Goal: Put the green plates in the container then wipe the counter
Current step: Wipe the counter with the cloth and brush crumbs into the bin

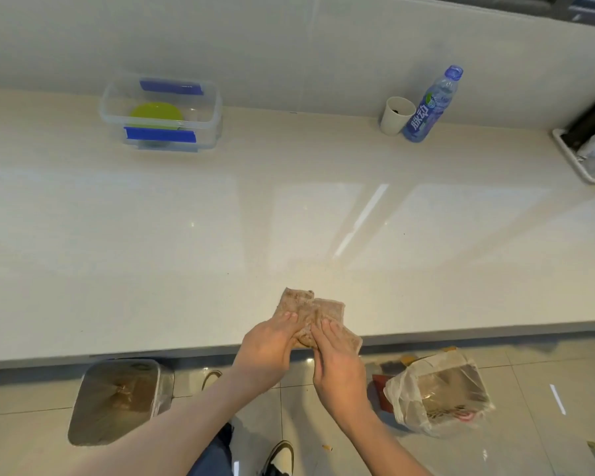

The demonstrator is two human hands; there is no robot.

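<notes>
1. forearms rise from the bottom edge of the frame toward lower centre; below them are blue trouser fabric and a black-and-white shoe (278,459) on the tiled floor.
2. left hand (267,345), lower centre: fingers curled over the left part of the cloth (315,312), gripping it.
3. right hand (337,359), just right of the left hand: fingers laid over the right part of the cloth, holding it; the thumbs are hidden.
4. cloth, brownish and crumpled, at the near edge of the counter (152,235), lower centre; one corner hangs past the edge.
5. container (160,113), upper left, clear with blue clips, at the back of the counter near the wall.
6. green plates (156,114) lie inside the container; how many cannot be told.
7. paper cup (396,115) and blue bottle (431,104), upper right, just beside each other against the wall.
8. tray (579,156), right edge, partly cut off.
9. metal bin (117,400), lower left on the floor, lined with a bag.
10. plastic bag (438,393), lower right on the floor, with brown contents.
</notes>
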